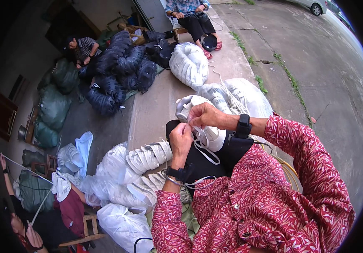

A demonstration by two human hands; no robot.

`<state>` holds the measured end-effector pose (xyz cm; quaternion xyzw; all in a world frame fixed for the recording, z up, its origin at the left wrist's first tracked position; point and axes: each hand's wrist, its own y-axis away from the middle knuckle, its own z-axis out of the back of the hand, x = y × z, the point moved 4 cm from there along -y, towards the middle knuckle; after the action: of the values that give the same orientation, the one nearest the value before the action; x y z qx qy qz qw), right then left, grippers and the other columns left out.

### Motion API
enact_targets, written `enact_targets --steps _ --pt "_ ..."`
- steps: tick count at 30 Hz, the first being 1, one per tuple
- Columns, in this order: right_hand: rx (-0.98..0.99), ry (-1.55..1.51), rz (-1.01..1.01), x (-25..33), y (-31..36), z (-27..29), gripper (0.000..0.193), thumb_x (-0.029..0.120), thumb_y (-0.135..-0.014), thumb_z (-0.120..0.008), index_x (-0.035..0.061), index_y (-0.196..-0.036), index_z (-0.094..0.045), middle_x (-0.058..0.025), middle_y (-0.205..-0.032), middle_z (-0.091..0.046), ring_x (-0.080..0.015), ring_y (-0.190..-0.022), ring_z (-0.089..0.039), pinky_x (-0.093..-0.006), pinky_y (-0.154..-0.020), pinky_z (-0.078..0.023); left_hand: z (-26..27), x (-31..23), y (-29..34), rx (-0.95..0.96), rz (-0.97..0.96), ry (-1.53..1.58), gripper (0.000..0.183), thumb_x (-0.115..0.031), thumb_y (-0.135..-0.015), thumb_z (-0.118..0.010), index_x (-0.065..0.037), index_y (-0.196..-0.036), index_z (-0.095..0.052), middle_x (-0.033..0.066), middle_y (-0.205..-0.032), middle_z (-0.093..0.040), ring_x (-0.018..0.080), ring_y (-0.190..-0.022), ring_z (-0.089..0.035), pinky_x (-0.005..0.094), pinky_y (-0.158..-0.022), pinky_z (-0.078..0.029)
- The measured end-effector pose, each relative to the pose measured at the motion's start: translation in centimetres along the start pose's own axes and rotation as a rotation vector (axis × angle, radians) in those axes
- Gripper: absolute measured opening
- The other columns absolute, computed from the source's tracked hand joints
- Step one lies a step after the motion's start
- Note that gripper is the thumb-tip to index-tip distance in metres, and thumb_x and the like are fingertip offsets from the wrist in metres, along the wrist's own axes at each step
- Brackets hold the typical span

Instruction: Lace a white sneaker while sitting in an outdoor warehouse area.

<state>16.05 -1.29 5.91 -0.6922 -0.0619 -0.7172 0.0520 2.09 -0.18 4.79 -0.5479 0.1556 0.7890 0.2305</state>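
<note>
A white shoe upper (216, 138) rests on my lap over dark cloth. At its top my left hand (181, 140) is closed in a pinch. My right hand (208, 115) is pinched too, its fingertips close to the left ones. Between them they hold a white shoelace (206, 155), whose loose end loops down over the shoe and my lap. The exact grip of the fingertips is partly hidden. Just beyond the hands sits another pale shoe piece (188, 104), half covered by my right hand.
Stacked white shoe uppers (150, 156) and plastic bags (118, 225) lie to my left. Further ahead are a white bundle (189, 65) and black bundles (116, 63). A seated person (190, 12) works ahead; another person (19, 219) at lower left pulls a long lace.
</note>
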Motion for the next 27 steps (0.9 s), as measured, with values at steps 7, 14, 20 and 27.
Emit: enact_targets --steps 7,14,20,27 --pt "-0.06 0.096 -0.096 1.5 -1.8 3.2 0.008 0.01 -0.081 -0.061 0.0044 -0.079 -0.056 -0.0009 -0.071 -0.059 -0.0083 -0.058 -0.056 -0.0217 -0.045 -0.041 -6.1 -3.9 5.2 0.031 -0.631 -0.446 0.016 -0.005 -0.077 -0.058 -0.001 -0.092 -0.058 0.014 -0.084 -0.061 0.0295 -0.078 -0.061 0.0372 -0.071 -0.048" --pt "0.057 -0.076 0.243 17.5 -3.5 1.5 0.01 0.008 -0.091 -0.046 -0.0003 -0.088 -0.05 -0.0119 -0.077 -0.064 -0.014 -0.06 -0.063 -0.0233 -0.052 -0.053 -10.3 -0.8 4.6 0.271 -0.589 -0.562 0.04 -0.02 -0.072 -0.066 -0.003 -0.106 -0.057 0.0204 -0.12 -0.051 0.0399 -0.121 -0.039 0.0478 -0.103 -0.026" --pt "0.238 -0.146 0.963 34.3 1.6 1.6 0.009 0.004 -0.088 -0.044 -0.0026 -0.085 -0.05 -0.0135 -0.077 -0.062 -0.0145 -0.06 -0.06 -0.0213 -0.054 -0.052 -9.5 -1.5 4.8 0.288 -0.569 -0.441 0.033 -0.017 -0.073 -0.065 -0.003 -0.102 -0.058 0.0184 -0.113 -0.056 0.0392 -0.117 -0.044 0.0449 -0.102 -0.029" --pt "0.358 -0.348 0.775 31.2 3.4 0.8 0.01 0.007 -0.092 -0.042 -0.0012 -0.089 -0.046 -0.0156 -0.079 -0.061 -0.0153 -0.061 -0.062 -0.0216 -0.052 -0.052 1.5 -7.9 2.4 -0.488 -0.322 0.216 0.033 -0.019 -0.082 -0.064 0.001 -0.104 -0.05 0.0078 -0.094 -0.055 0.0164 -0.086 -0.051 0.0288 -0.08 -0.04"
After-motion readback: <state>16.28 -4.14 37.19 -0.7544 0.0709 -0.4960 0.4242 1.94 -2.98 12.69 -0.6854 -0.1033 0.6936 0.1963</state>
